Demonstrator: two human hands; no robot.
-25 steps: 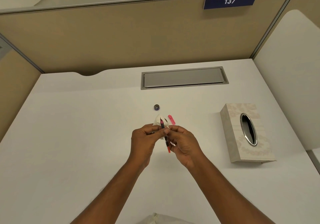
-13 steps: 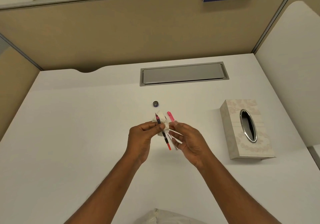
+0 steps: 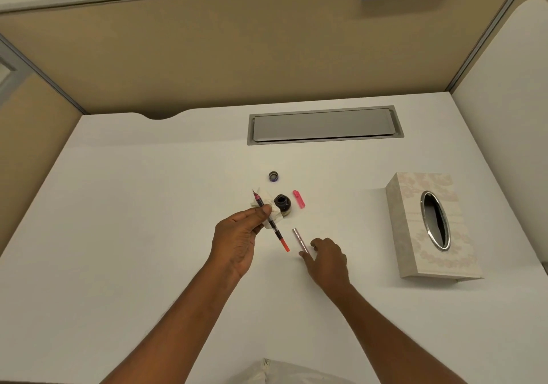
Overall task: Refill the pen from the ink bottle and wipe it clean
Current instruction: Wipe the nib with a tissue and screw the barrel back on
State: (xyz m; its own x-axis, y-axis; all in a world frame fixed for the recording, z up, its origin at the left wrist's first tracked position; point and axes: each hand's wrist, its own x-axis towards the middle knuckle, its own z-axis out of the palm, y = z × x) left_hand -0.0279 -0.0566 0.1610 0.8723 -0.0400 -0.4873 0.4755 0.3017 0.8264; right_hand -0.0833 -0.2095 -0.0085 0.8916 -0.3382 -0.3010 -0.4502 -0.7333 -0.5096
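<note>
My left hand [image 3: 237, 235] pinches the pen's inner part [image 3: 277, 234], a thin dark tube with a red end and a pointed nib, together with a crumpled white tissue [image 3: 268, 205]. The nib points up and left. Just right of it the open ink bottle [image 3: 282, 202] stands on the white desk [image 3: 133, 235]. My right hand [image 3: 327, 260] is low over the desk, its fingertips touching the pinkish pen barrel [image 3: 300, 241] that lies there. The pink pen cap [image 3: 299, 199] lies to the right of the bottle.
The bottle's round cap [image 3: 273, 176] lies behind the ink bottle. A patterned tissue box [image 3: 415, 235] stands at the right. A grey cable hatch [image 3: 324, 125] sits near the back edge. Beige partitions wall in the desk. Something white [image 3: 281, 373] shows at the bottom edge.
My right hand let go of the pen and tissue and dropped to the desk, onto the pen barrel. My left hand moved slightly left, uncovering the ink bottle.
</note>
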